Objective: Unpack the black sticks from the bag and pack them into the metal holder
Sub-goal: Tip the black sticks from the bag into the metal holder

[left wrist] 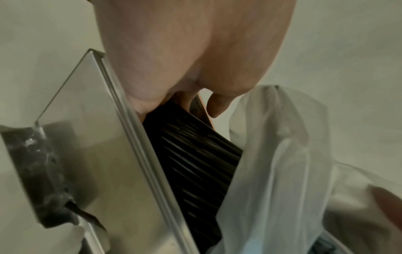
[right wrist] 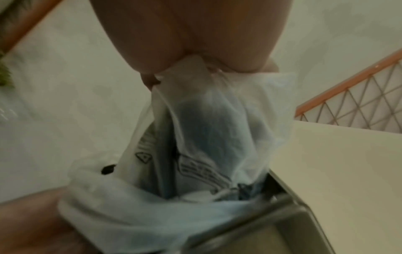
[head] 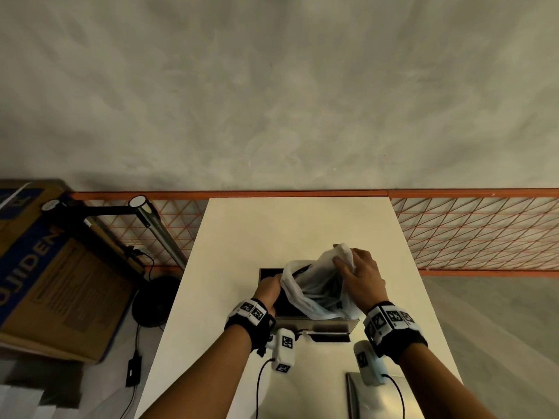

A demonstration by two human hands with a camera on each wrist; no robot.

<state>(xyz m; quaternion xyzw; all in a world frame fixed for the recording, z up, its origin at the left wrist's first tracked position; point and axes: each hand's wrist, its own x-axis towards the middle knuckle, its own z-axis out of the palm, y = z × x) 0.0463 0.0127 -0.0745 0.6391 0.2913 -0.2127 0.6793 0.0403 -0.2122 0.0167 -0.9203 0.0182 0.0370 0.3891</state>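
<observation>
Right hand (head: 361, 275) grips bag (head: 314, 282) – over holder (head: 320, 325)

From my right wrist camera, my right hand (right wrist: 191, 34) fills the top, fingers pinched on the gathered top of the thin white bag (right wrist: 195, 137), which hangs straight below the grip. Dark shapes show through the plastic, with black print on its side. Under the grip, the bag's bottom sits against the metal holder (right wrist: 282, 214) rim. Right of it lies the pale table (right wrist: 337, 163); beyond, an orange mesh fence (right wrist: 359, 103).
</observation>
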